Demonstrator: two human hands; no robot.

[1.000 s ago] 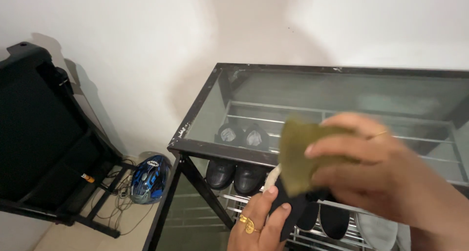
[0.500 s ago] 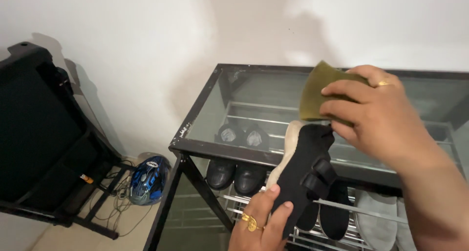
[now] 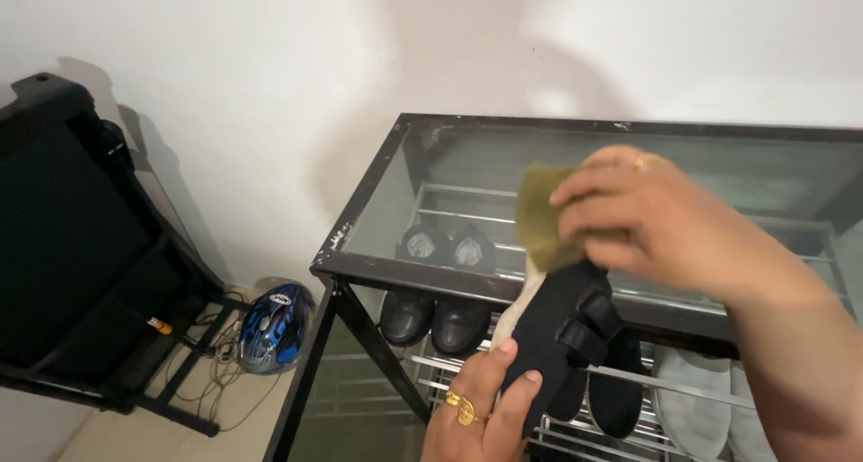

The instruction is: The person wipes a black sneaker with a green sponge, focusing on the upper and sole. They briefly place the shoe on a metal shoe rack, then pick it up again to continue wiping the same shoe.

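— What do the fingers hold?
— The left hand [image 3: 481,413] grips a black shoe [image 3: 559,327] upright; the right hand [image 3: 661,224] pinches an olive cloth [image 3: 544,217] against the shoe's top, just beneath its fingertips.

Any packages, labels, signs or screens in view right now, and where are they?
Helmet: floor left of the shoe rack, rounded, blue and black, with a small oval white logo patch on top.
Small orange tag: on the black frame at left; too small to tell more.
No packages or screens.

Glass-topped shoe rack [image 3: 360,224] with shoes [image 3: 434,323]
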